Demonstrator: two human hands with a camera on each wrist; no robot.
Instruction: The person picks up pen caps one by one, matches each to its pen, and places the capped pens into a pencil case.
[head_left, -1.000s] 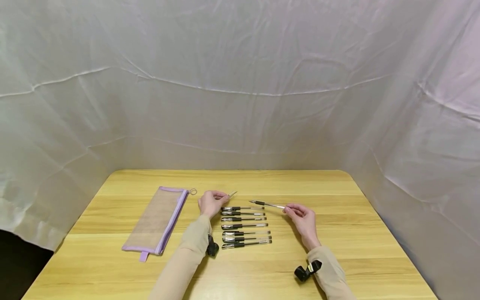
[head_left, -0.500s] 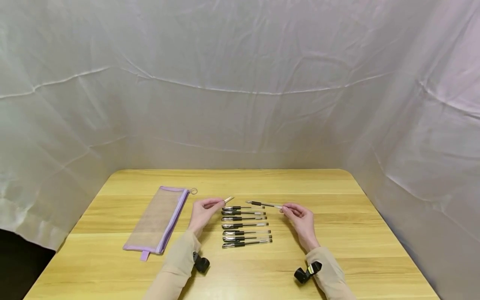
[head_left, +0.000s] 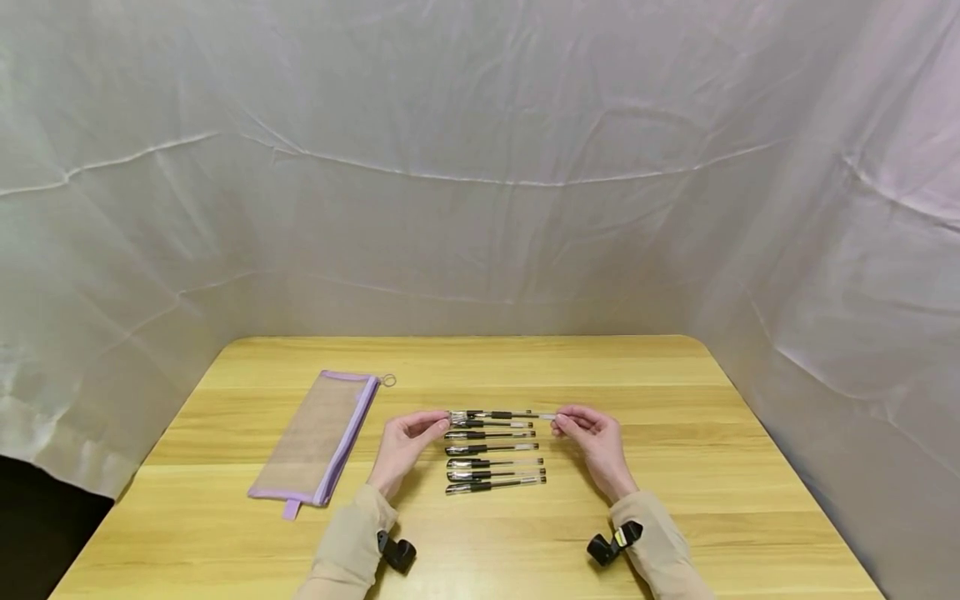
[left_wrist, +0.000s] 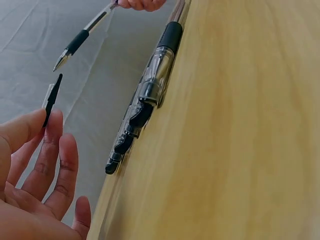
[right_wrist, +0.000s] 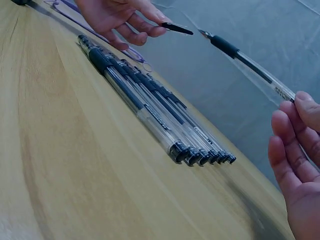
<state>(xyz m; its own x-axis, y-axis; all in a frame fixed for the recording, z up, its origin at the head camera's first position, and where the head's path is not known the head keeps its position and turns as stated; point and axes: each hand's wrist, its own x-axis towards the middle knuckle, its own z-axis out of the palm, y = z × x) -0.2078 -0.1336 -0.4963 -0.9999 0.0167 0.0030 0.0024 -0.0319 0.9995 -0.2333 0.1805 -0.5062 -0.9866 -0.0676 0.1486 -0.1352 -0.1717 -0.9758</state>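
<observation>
My left hand (head_left: 403,448) pinches a pen cap (left_wrist: 52,102) with a black clip between thumb and fingers. Opposite it, my right hand (head_left: 597,443) holds an uncapped gel pen (right_wrist: 250,65) by its rear end, its metal tip pointing at the cap. A small gap separates tip and cap in both wrist views. Below them on the table, several capped gel pens (head_left: 492,449) with black grips lie in a row, caps to the left. The two hands are held above the far end of this row.
A purple-edged mesh zip pouch (head_left: 311,442) lies flat to the left of the pens, a ring (head_left: 388,380) at its zip end. The wooden table (head_left: 712,500) is enclosed by grey cloth (head_left: 480,250) at the back and sides.
The left hand has drawn back toward the near left and turned the cap toward the pen. The right hand has shifted slightly left, bringing the pen tip nearer the cap.
</observation>
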